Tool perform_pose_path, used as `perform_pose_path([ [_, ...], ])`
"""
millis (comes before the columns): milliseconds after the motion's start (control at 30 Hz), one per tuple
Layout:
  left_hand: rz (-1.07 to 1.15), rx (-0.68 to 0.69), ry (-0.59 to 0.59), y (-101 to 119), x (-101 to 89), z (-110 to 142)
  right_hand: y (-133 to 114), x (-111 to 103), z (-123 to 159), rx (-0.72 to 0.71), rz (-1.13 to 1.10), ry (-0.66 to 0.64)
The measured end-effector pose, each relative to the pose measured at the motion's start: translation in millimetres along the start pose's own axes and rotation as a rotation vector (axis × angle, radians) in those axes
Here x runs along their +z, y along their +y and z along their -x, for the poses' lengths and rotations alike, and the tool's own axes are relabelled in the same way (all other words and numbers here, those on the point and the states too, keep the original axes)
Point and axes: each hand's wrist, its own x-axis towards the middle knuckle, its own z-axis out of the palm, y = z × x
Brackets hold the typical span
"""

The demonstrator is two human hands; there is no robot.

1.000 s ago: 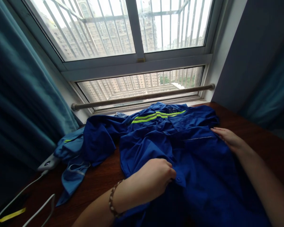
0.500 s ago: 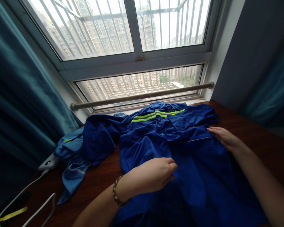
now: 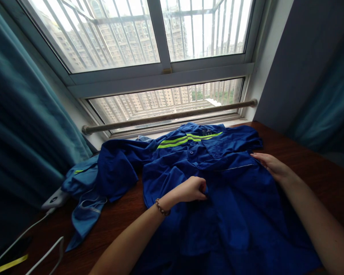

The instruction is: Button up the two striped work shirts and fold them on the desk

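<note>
Below a barred window (image 3: 159,34), a brown table (image 3: 278,147) is bearing a dark-blue garment (image 3: 235,198), which is spreading from near the sill down toward the person, its front facing up and rumpled. A light-blue garment (image 3: 84,214) is lying just beside its sleeve, on the left. Across the chest, a yellow-green stripe (image 3: 173,142) is running toward the window side. The left hand (image 3: 190,189) is now reaching farther toward the window than half a second ago, its fingers curling narrowly and seemingly pinching a fold at mid-front; a flap of cloth is now showing beneath it. The right hand (image 3: 275,167) is still touching the garment's right edge; its thumb is hiding, so I cannot tell how firmly it is gripping. The handling thus seems to be shifting up the front while the side is being steadied. A small button (image 3: 191,152) is showing above.
</note>
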Motion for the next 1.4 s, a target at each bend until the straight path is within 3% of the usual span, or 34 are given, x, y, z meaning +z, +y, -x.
perform_pose_path([
  [167, 0.561, -0.047, 0.009, 7.1, -25.6, 9.6, -3.5, 6.3, 10.0, -0.002, 0.075, -0.047],
  [267, 0.645, -0.064, 0.108, 11.5, -42.6, 18.9, -4.7, 5.6, 15.5, 0.020, 0.223, -0.103],
  [333, 0.637, -0.058, 0.170, 13.4, -51.2, 24.6, -7.4, 3.8, 16.7, 0.014, 0.347, -0.053],
  [433, 0.608, -0.063, 0.225, 15.2, -57.5, 29.3, -16.3, 6.0, 12.2, -0.228, 0.523, 0.219],
  [500, 0.605, -0.061, 0.261, 16.7, -57.6, 29.6, -22.5, 15.1, 5.6, -0.450, 0.695, 0.306],
  [567, 0.614, -0.056, 0.307, 18.4, -55.9, 28.4, -24.9, 30.3, -2.6, -0.501, 0.956, 0.196],
  [700, 0.684, -0.069, 0.363, 21.2, -52.3, 25.6, -16.4, 63.0, -20.1, -0.218, 1.394, -0.160],
  [800, 0.753, -0.075, 0.350, 21.3, -50.6, 24.8, -10.1, 75.0, -28.9, -0.162, 1.511, -0.205],
  [967, 0.809, -0.064, 0.331, 20.4, -46.9, 22.7, -13.4, 80.7, -21.6, -0.130, 1.321, -0.242],
  [1100, 0.848, -0.038, 0.380, 20.2, -43.2, 19.7, -8.8, 101.6, -0.6, 0.104, 0.750, -0.350],
  [1200, 0.857, -0.019, 0.454, 20.3, -41.9, 18.9, 0.2, 127.2, 11.5, 0.126, 0.365, -0.309],
  [1300, 0.872, 0.003, 0.503, 21.1, -41.7, 20.1, 7.9, 149.4, 14.4, 0.101, 0.275, -0.336],
  [1400, 0.921, -0.021, 0.476, 21.5, -41.4, 21.5, 13.4, 161.9, 10.2, 0.033, 0.331, -0.330],
])
